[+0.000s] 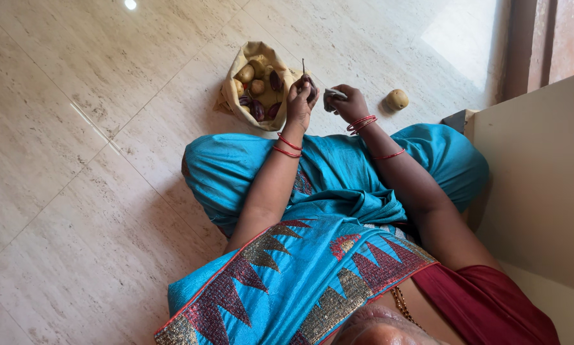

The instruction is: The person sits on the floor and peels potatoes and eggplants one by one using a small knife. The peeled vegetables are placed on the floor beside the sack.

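Observation:
I sit cross-legged on the floor in a blue sari (338, 166). My left hand (298, 102) is raised over my knee and grips a dark purple onion (310, 86) with a thin stalk sticking up. My right hand (349, 104) is right beside it, closed around a small grey-white object (333, 94); I cannot tell what it is. The two hands almost touch. Red bangles circle both wrists. Just beyond my left hand lies an open tan cloth bag (252, 54) holding potatoes and purple onions.
A single potato (397, 99) lies on the pale marble floor (76, 160) to the right of my hands. A beige wall or cabinet side (542, 185) stands close on my right, with a dark box corner (458, 119) at its base.

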